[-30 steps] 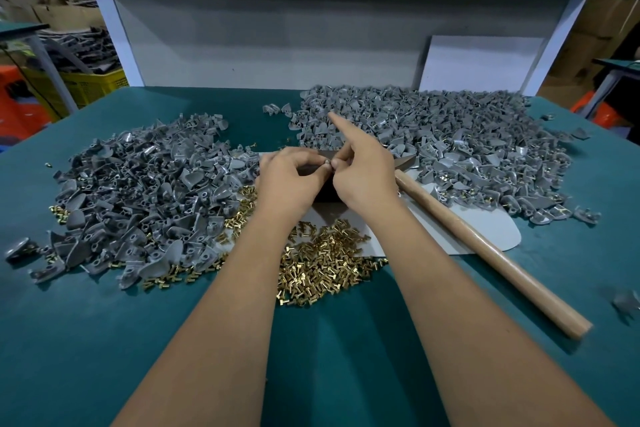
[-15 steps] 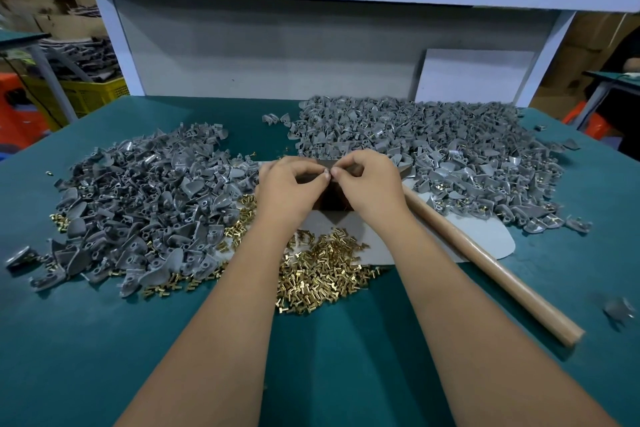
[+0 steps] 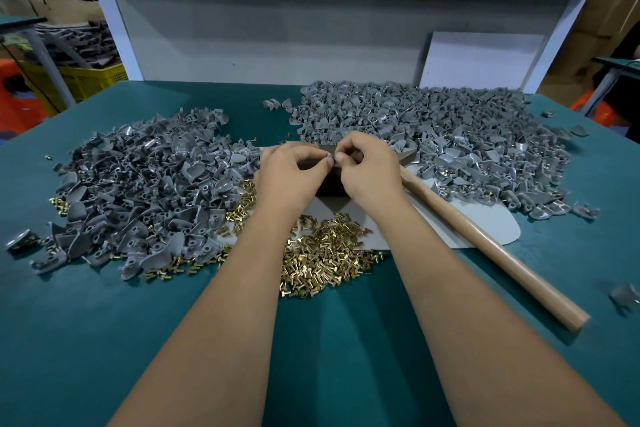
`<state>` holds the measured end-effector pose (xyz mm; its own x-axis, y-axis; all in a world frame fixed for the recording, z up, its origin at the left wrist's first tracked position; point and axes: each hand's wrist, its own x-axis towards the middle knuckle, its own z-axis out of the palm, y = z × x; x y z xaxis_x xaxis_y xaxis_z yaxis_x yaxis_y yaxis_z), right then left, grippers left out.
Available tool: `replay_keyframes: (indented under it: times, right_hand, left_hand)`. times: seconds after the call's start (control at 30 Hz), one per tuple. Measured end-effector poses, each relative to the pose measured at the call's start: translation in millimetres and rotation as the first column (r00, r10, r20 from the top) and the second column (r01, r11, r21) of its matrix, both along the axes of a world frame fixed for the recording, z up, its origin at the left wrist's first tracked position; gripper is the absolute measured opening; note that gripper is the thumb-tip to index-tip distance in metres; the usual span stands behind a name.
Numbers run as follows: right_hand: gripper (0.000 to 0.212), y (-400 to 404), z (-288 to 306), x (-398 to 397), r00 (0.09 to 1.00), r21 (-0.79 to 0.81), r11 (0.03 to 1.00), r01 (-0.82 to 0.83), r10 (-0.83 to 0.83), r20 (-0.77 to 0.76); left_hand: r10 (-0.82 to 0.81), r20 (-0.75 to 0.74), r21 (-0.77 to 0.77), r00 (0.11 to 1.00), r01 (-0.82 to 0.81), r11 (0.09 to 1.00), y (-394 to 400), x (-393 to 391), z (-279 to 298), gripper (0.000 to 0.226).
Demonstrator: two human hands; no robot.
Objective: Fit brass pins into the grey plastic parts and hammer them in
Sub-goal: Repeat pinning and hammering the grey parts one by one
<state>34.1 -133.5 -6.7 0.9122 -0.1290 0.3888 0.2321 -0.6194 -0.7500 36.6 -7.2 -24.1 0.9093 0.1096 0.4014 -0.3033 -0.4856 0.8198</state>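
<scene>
Brass pins lie heaped at lower centre; above them left hand and right hand meet, fingers curled, pinching something small I cannot identify; grey plastic parts pile left and upper right

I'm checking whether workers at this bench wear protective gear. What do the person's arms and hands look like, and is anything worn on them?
Both forearms are bare right up to the bottom edge of the picture: no sleeves show. The left hand and right hand wear no gloves, and no watch, ring or bracelet can be seen. The fingernails look short and plain.
</scene>
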Motion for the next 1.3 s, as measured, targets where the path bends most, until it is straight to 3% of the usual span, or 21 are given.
replay_keyframes:
  times: [0.27,0.4,0.47,0.7,0.8,1.0,1.17,1.3]
  right_hand:
    - [0.012,-3,-6,-5,0.997,0.021,0.999,-0.033,0.031,0.066]
    - [0.022,-11,-4,-5,0.998,0.288,0.957,-0.045,0.055,-0.027]
    - [0.021,-13,-2,-4,0.997,0.341,0.939,-0.048,0.068,-0.045]
    - [0.009,-6,-2,-1,0.998,0.161,0.985,-0.069,0.070,0.002]
    - [0.009,-5,-1,2,1.000,0.083,0.996,-0.021,0.021,0.002]
    - [0.019,0,0,2,0.998,-0.067,0.997,0.027,-0.023,0.064]
    - [0.024,-1,3,5,0.999,-0.108,0.994,0.027,-0.023,0.042]
    - [0.023,-2,3,7,0.999,-0.014,0.999,0.034,-0.034,-0.031]
  left_hand:
    - [-0.011,-0.001,-0.004,1.000,0.011,1.000,1,-1,0,0.011]
    - [-0.019,-0.034,-0.059,0.999,0.017,0.998,0,-1,1,0.004]
    - [-0.026,-0.042,-0.076,0.999,0.023,0.997,-1,-2,2,0.004]
    - [-0.036,-0.024,-0.067,0.999,0.034,0.997,0,-3,4,0.014]
    - [-0.026,-0.015,-0.054,1.000,0.025,0.998,-1,-3,3,0.005]
    - [-0.016,-0.011,-0.042,1.000,0.016,0.999,-3,-2,3,0.009]
    - [-0.034,-0.007,-0.049,0.999,0.034,0.998,-2,1,2,0.008]
    - [-0.025,0.013,-0.049,1.000,0.026,0.998,-4,2,1,0.012]
